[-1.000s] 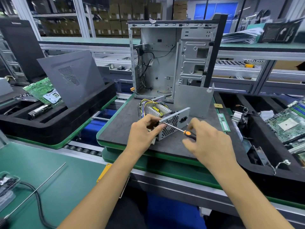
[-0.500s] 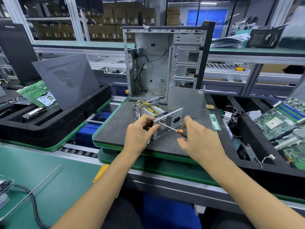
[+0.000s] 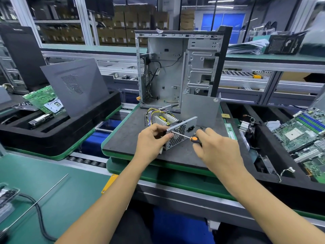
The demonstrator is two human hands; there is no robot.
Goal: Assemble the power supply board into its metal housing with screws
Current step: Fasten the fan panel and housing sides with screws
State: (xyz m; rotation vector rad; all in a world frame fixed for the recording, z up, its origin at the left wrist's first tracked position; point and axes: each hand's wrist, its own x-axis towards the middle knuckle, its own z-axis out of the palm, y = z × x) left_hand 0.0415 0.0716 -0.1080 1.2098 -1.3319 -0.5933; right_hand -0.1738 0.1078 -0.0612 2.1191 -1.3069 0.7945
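Left hand (image 3: 152, 139) gripping perforated metal housing (image 3: 181, 132), right hand (image 3: 217, 147) holding orange-handled screwdriver (image 3: 186, 136)

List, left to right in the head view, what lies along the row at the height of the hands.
Green circuit board → grey side panel → left hand → power supply housing → screwdriver → right hand → motherboard.

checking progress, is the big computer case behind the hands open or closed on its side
Open. The computer case stands upright with no side panel, so its bare metal inside and loose cables show.
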